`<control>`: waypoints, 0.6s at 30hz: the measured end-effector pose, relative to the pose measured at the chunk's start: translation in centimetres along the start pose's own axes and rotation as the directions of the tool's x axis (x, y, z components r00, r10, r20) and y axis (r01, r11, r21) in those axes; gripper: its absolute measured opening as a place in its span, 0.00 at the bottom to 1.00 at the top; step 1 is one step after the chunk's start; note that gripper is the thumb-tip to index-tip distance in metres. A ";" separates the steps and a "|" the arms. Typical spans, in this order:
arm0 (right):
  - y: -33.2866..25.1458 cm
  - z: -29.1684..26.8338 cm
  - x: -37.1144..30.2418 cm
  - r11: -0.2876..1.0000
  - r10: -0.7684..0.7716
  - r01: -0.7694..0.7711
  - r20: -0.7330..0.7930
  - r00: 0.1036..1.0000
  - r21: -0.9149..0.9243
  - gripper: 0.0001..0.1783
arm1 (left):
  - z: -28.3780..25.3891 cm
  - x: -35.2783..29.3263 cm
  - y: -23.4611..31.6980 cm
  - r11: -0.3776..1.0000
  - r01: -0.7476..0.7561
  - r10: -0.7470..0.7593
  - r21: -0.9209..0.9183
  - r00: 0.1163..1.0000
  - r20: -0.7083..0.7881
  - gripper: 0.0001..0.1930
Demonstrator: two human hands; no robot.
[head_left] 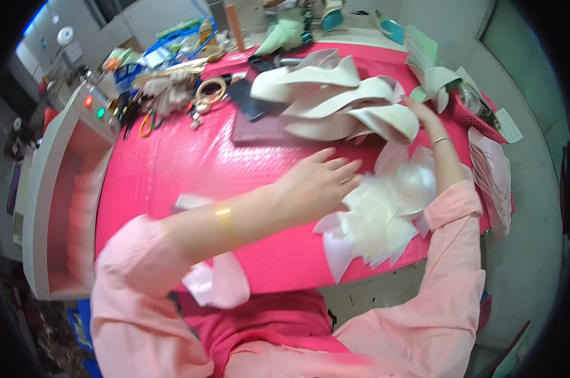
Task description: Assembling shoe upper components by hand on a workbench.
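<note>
Fingers [323,155] spread and apparently empty, the left hand [318,184] hovers beside thin pale pieces [376,217], while the right hand [420,111], grip unclear, reaches curved white pieces [342,99] across the pink table [171,151].

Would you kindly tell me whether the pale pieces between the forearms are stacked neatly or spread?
Spread: the pale pieces overlap at differing angles, corners pointing several ways.

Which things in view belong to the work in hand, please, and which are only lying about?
Seem to belong to the work:
curved white pieces, at the right hand
translucent pale sheets, beside the left hand

Seem to be just lying about, untouched:
tape roll
scissors
pink basket
</note>
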State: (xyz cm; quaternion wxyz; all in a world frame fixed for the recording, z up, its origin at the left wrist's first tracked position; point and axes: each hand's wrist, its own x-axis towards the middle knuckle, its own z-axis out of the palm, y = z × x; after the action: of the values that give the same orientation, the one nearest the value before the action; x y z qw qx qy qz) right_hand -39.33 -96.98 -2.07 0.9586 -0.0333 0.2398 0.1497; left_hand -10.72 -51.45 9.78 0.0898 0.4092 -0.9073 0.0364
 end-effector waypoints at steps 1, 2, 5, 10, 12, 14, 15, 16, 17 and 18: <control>1.9 -4.4 -5.4 0.997 -0.061 0.063 -0.042 0.997 0.033 0.42 | -3.4 -2.3 1.2 0.995 -0.024 0.027 -0.093 0.999 0.026 0.23; 2.4 -3.8 -9.9 0.879 -0.437 0.265 -0.447 0.781 -0.396 0.37 | -6.0 -6.5 1.1 0.986 0.023 -0.010 -0.166 0.997 0.074 0.19; 7.6 13.4 3.2 -0.108 -0.934 -0.535 0.270 -0.233 -0.838 0.25 | -10.5 -20.5 1.5 0.764 0.538 -0.605 -0.356 0.790 -0.103 0.06; 23.9 30.5 16.5 -0.494 -0.791 -0.109 0.394 0.467 -0.863 0.16 | -7.0 -32.8 5.5 0.240 0.555 -0.954 -0.796 0.287 -0.087 0.07; 27.3 32.2 24.6 -0.599 -0.600 -0.021 0.431 0.674 -0.801 0.17 | -5.2 -33.7 6.8 0.074 0.475 -0.967 -0.877 0.249 0.054 0.10; 32.0 33.4 31.6 -0.739 -0.473 -0.114 0.390 0.790 -0.664 0.17 | -2.0 -34.6 6.7 -0.281 -0.172 -0.929 -0.944 0.296 0.223 0.16; 34.4 34.5 34.1 -0.774 -0.455 -0.176 0.340 0.823 -0.608 0.18 | -1.2 -34.7 6.7 -0.329 -0.329 -0.919 -0.885 0.325 0.222 0.18; 35.7 34.5 36.3 -0.809 -0.353 -0.091 0.356 0.865 -0.581 0.20 | -0.5 -34.7 6.5 -0.369 -0.474 -0.911 -0.799 0.352 0.212 0.21; 37.2 34.6 39.0 -0.778 -0.311 -0.002 0.383 0.870 -0.629 0.21 | -0.4 -35.1 6.8 -0.359 -0.544 -0.924 -0.758 0.320 0.208 0.23; 38.2 34.2 40.5 -0.826 -0.222 0.093 0.473 0.853 -0.555 0.22 | -0.3 -35.1 7.0 -0.377 -0.631 -0.918 -0.678 0.349 0.187 0.24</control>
State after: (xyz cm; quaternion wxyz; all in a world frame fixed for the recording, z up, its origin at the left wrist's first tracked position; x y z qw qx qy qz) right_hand -1.46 -44.99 9.41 0.2816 -0.9586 -0.0424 0.0048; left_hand 6.86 -20.98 3.39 0.8027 0.2721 -0.1002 -0.5211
